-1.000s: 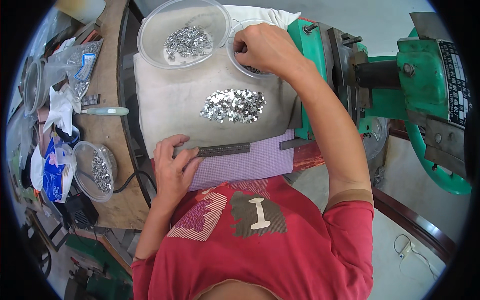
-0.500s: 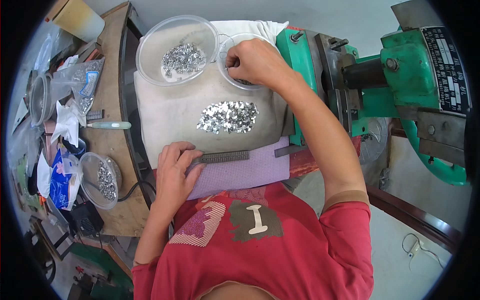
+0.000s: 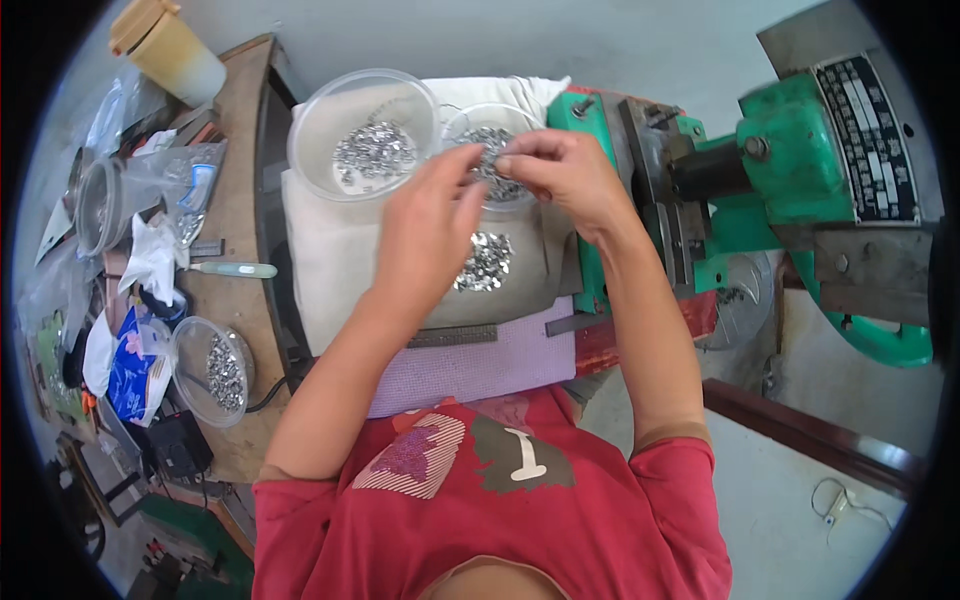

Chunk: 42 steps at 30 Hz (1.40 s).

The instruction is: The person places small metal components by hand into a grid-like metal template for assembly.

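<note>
My right hand (image 3: 578, 180) is over the right plastic bowl (image 3: 487, 112), thumb and forefinger pinched together; whatever lies between them is too small to make out. Small metal pieces (image 3: 488, 140) fill the bottom of that bowl. My left hand (image 3: 428, 228), a little blurred, reaches up toward the right fingertips with thumb and forefinger apart. Beyond it stands a wider clear bowl (image 3: 303, 150) of shiny metal bits. Partly behind my left hand is a pile of flat silvery pieces (image 3: 487, 262) on the beige cloth. A dark ridged metal bar (image 3: 455, 337) lies close to my body.
To the right stands a green machine (image 3: 795, 165) with a dark shaft. Purple woven cloth (image 3: 520, 350) covers the near edge. On the wooden table (image 3: 235, 330) at left are a tub of metal pieces (image 3: 225, 372), a pale-handled tool (image 3: 235, 270), plastic bags and a yellow-white cup (image 3: 180, 65).
My left hand has let go of the ridged bar and moved up to the right bowl. My right hand has drawn slightly back and right, out of the bowl. The view has shifted a little.
</note>
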Motion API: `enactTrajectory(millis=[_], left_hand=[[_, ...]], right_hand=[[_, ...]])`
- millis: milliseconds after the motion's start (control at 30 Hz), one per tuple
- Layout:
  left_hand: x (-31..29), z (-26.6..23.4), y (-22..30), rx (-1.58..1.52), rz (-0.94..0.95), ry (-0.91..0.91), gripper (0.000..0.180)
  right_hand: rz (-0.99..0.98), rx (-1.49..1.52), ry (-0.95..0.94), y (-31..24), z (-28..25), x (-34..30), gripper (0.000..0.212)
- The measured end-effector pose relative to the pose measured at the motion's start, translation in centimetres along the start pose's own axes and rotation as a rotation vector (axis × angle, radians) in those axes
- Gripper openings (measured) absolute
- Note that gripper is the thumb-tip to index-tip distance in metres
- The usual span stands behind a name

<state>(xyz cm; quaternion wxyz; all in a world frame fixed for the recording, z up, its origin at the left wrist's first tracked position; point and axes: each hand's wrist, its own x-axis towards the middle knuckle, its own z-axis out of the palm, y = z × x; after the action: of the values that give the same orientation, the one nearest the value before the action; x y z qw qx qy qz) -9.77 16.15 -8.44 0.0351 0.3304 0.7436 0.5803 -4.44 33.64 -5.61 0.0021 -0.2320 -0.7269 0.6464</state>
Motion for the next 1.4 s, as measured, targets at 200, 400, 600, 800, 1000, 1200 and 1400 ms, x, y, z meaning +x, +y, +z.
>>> enactTrajectory(millis=[200, 400, 600, 800, 1000, 1200, 1400], left_hand=[[1.7, 2.9, 0.1, -0.084, -0.155, -0.08, 0.027], [2.3, 2.6, 0.2, -0.068, -0.158, -0.076, 0.022], [3.3, 2.5, -0.4, 0.104, -0.034, -0.057, 0.016], [4.0, 2.5, -0.2, 0.139, 0.019, -0.014, 0.012], [4.2, 2.4, 0.0, -0.088, -0.2, -0.054, 0.014], [3.4, 2.3, -0.2, -0.523, -0.366, -0.101, 0.013], [2.6, 1.4, -0.4, 0.146, -0.07, -0.109, 0.022]], right_hand=[[0.108, 0.336, 0.101, 0.8, -0.5, -1.1, 0.017], [0.088, 0.382, 0.156, 2.3, -0.3, -0.6, 0.017], [0.011, 0.257, 0.232, 2.2, 0.6, -0.8, 0.02], [-0.047, 0.117, 0.257, 2.5, 1.0, -0.8, 0.026], [-0.095, 0.109, 0.308, 2.4, 1.0, -1.2, 0.027], [0.016, 0.452, 0.257, 2.6, 0.8, -1.0, 0.022], [-0.121, -0.05, 0.41, 1.7, 1.7, -0.6, 0.017]])
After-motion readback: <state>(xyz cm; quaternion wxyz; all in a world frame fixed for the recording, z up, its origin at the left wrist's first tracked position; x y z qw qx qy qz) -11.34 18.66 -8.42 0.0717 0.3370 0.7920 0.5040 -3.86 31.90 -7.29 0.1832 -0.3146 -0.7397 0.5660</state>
